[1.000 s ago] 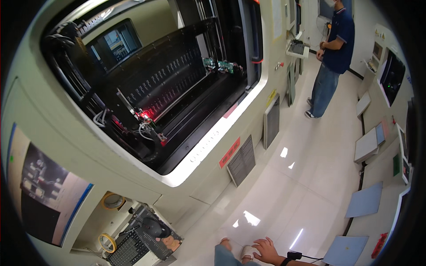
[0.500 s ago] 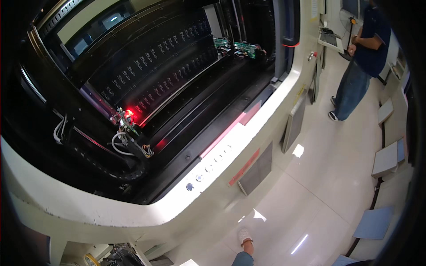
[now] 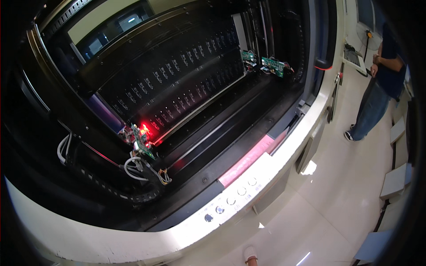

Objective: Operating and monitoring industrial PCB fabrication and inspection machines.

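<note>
Neither of my hands shows in the head view. In front of me stands a large pale machine with a black open interior. Inside it is a black panel [image 3: 177, 80] with two slanting rows of small metal clips. At the panel's lower left end, a green circuit board [image 3: 143, 141] glows with bright red light, and grey cables [image 3: 135, 170] loop beneath it. Another green circuit board [image 3: 273, 66] sits at the far right end. Several round buttons [image 3: 231, 201] line the white front rim of the machine.
A person [image 3: 381, 84] in a dark top and jeans stands at the right beside a keyboard [image 3: 353, 56] on a shelf. Pale boxes [image 3: 392, 181] line the right wall. A foot in a light shoe [image 3: 250, 253] is on the shiny tiled floor at the bottom.
My view has shifted, so the machine's interior appears lower and farther right. The lower shelf with dark items has left the view. No hand has come in.
</note>
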The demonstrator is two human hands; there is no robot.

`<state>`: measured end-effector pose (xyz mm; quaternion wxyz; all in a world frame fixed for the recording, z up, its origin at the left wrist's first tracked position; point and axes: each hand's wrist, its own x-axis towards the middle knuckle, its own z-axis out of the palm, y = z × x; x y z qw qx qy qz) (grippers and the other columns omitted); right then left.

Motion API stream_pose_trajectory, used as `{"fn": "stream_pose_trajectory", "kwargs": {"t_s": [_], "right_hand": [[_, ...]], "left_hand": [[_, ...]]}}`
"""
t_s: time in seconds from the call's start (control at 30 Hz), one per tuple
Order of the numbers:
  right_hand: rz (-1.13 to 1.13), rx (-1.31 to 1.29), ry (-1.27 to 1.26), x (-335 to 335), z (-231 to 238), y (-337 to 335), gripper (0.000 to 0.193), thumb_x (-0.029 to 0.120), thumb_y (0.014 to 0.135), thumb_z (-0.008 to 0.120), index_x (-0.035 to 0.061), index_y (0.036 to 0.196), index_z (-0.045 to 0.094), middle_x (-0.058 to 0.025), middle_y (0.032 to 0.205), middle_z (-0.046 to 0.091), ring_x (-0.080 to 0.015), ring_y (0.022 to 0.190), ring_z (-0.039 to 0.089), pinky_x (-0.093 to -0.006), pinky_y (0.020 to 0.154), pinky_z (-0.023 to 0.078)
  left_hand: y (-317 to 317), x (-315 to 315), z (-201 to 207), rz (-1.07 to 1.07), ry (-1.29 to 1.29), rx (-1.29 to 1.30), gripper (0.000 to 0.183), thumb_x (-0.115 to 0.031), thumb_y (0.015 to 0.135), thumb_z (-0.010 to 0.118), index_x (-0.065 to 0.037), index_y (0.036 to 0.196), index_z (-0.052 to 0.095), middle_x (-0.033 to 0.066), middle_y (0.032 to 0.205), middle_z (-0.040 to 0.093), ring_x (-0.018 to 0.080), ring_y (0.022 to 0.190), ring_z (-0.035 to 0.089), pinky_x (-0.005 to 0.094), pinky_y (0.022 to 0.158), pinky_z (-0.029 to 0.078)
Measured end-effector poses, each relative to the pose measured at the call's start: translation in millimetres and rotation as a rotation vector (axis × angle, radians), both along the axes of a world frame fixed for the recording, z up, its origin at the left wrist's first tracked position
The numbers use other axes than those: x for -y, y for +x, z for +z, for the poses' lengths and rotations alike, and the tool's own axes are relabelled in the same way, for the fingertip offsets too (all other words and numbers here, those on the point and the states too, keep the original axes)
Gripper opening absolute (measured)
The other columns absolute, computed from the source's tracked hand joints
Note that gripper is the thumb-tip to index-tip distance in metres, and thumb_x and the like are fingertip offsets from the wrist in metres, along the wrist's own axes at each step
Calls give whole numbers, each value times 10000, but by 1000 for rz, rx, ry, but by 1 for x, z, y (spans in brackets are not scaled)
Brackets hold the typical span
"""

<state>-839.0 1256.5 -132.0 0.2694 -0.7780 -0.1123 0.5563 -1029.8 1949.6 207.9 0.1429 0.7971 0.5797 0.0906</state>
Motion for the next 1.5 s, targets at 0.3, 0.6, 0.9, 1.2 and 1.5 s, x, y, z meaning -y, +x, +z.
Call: {"fn": "stream_pose_trajectory", "kwargs": {"t_s": [0.3,0.6,0.9,1.2,1.5], "right_hand": [[40,-26,-35,-1,-1,44,385,293,865,464,62,1162,546,-215,1119,588,-359,999,590,-500,818,484],[7,-31,-51,-8,-4,59,380,295,864,465,63,1152,555,-213,1106,593,-353,995,593,-494,816,485],[4,-43,-59,-11,-4,67,376,297,863,465,65,1142,565,-211,1094,599,-347,990,596,-488,814,486],[37,-58,-70,-10,-3,73,372,299,862,466,67,1131,574,-209,1082,605,-340,985,598,-482,813,488],[123,-82,-88,0,-2,78,368,301,861,467,68,1121,584,-207,1070,610,-334,981,601,-476,811,489]], "left_hand": [[21,-5,-10,-6,36,1,591,-420,949,357,-51,1404,285,125,1337,414,261,1196,412,429,955,346],[59,-23,-20,-46,51,-18,582,-407,958,328,-47,1412,275,122,1371,375,255,1235,370,422,993,301],[75,-31,-24,-76,75,-25,573,-393,968,299,-43,1420,264,118,1406,337,249,1274,328,415,1032,255],[73,-37,-28,-125,117,-31,566,-379,977,270,-39,1428,254,114,1440,298,243,1312,285,408,1070,209],[32,-33,-31,-216,213,-39,558,-366,986,242,-35,1436,243,110,1475,260,237,1351,243,402,1109,164]]}}
